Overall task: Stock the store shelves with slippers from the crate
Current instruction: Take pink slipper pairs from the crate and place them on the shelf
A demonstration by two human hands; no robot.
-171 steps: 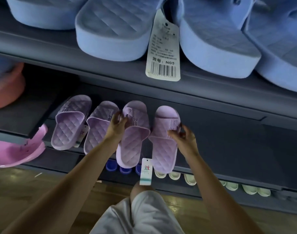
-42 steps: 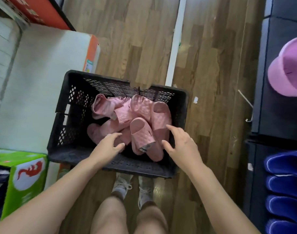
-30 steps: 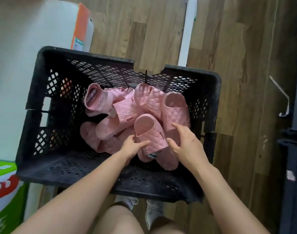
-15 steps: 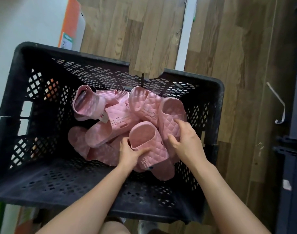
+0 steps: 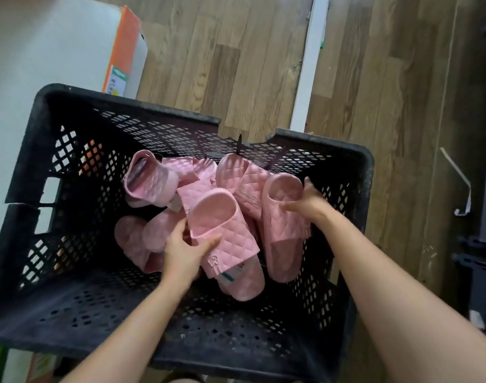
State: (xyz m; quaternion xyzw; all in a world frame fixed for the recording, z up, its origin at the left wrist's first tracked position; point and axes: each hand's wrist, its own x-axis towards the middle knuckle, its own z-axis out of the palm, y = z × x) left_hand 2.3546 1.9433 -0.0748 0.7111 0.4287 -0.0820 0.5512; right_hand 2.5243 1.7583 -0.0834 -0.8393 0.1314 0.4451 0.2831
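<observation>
Slippers (image 5: 153, 186) point away from both hands: left hand (image 5: 181, 252) grips the middle slipper (image 5: 222, 230), right hand (image 5: 309, 203) the right slipper (image 5: 283, 230) beside it.

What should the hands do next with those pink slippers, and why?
Probably lift both straight up, out of the crate. The left hand grips the top slipper, the right hand grips the rightmost slipper, and nothing lies on top of either.

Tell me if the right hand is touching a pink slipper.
Touching: the head view shows the right hand gripping the rightmost pink slipper across its strap.
</observation>
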